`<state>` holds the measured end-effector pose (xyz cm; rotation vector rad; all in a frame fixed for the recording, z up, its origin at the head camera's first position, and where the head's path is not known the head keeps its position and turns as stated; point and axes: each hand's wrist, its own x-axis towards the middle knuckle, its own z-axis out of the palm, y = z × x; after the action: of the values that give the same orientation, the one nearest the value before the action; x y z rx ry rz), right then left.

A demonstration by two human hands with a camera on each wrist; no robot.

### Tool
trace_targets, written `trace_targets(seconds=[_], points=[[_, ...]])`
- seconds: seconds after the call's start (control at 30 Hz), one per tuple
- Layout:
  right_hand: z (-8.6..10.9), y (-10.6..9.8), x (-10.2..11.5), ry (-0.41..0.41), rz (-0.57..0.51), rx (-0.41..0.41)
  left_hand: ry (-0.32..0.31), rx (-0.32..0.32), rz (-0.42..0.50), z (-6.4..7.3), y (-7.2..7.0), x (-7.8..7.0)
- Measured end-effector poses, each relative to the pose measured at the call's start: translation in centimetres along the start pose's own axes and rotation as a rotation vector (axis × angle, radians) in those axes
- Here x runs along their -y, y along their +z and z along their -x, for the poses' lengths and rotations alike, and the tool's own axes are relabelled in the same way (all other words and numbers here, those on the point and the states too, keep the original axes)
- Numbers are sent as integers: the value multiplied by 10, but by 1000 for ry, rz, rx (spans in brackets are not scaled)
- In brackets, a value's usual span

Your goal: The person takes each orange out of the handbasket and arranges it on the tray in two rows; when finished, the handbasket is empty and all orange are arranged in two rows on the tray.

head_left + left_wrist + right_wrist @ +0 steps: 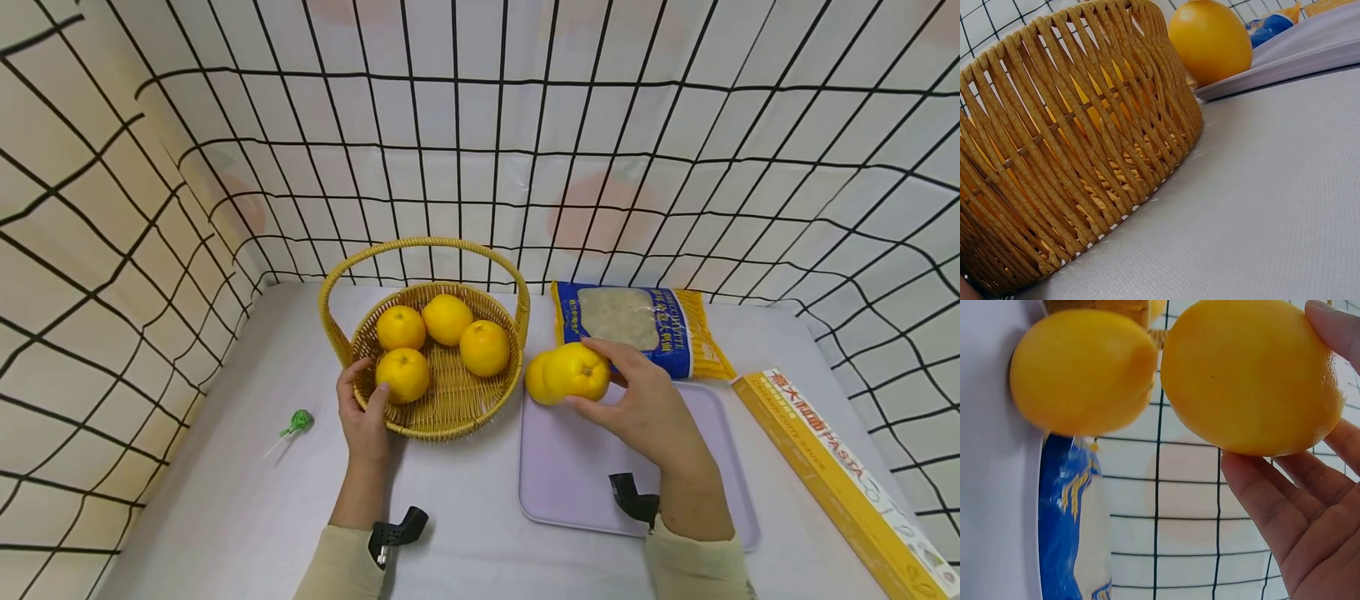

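"Grip first: what does your right hand (648, 408) have?"

"One orange (1254, 375) — pinched between my thumb and fingers, just right of the basket (442, 433) and raised clear of the tray (600, 475)."

"And your left hand (366, 423)?"

"That one holds the basket's left rim, my thumb by one of the four oranges (447, 320) inside."

"What else is around the basket?"

"A second orange (1082, 372), right of it, on the tray. Behind that tray lies a blue-and-yellow bag (618, 321); farther right, a long box (847, 487) — and left of the basket, a green lollipop (301, 420) on the counter (450, 517)."
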<state>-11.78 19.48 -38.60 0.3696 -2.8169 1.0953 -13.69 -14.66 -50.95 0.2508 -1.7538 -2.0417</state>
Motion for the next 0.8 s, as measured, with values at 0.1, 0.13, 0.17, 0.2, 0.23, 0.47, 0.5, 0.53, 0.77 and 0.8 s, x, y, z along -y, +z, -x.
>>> trace_targets(seconds=[0.1,0.13,0.17,0.2,0.23,0.47,0.5,0.53,0.77,0.8], points=[[2,-4,-5,18,20,-13,-3,1,2,0,0,-1],[3,-5,-7,24,23,-16,-3,0,6,0,1,-1],[3,-7,-8,31,25,-20,-4,0,8,0,1,-1],[4,-8,-10,38,27,-21,-4,1,9,0,1,-1],[4,-9,-12,44,28,-22,-3,2,11,0,1,-1],[7,-16,-28,94,52,-17,-4,4,12,1,0,0],[7,-17,-30,105,60,-17,-5,3,10,1,0,0],[8,-19,-32,120,64,-15,-5,3,9,1,0,1],[9,-25,-46,241,57,-3,0,0,15,0,0,1],[9,-26,-48,260,60,2,2,0,16,0,0,1]])
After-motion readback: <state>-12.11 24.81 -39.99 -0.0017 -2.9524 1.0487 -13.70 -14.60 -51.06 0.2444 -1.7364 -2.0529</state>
